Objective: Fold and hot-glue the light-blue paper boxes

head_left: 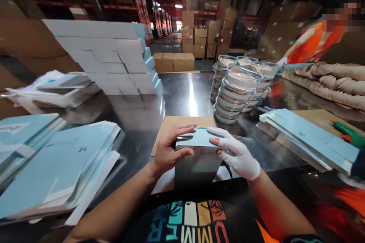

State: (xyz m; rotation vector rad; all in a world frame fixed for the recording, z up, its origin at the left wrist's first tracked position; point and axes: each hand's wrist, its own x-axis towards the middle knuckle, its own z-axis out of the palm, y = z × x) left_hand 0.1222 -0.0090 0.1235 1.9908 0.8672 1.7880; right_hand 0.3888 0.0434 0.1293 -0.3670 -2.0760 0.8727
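Observation:
A small light-blue cardboard box [199,139] stands upright in front of me, its near side in grey shadow. My bare left hand [172,145] clasps its left end, fingers along the far top edge and thumb on the near side. On the opposite end, my right hand [235,153] wears a white glove with bare thumb and fingertip showing, and grips the box's top corner. Beneath and behind the box lies a brown cardboard sheet [171,121]. Stacked round glass containers [235,93] stand just beyond my right hand.
Flattened blue cartons [65,159] lie at left, with more blue cartons [308,133] at right. A stack of white boxes [105,57] rises behind a plastic basket [74,97]. A green tool [346,133] and brown padded rolls [327,79] are at right. A person in an orange vest [313,43] stands beyond.

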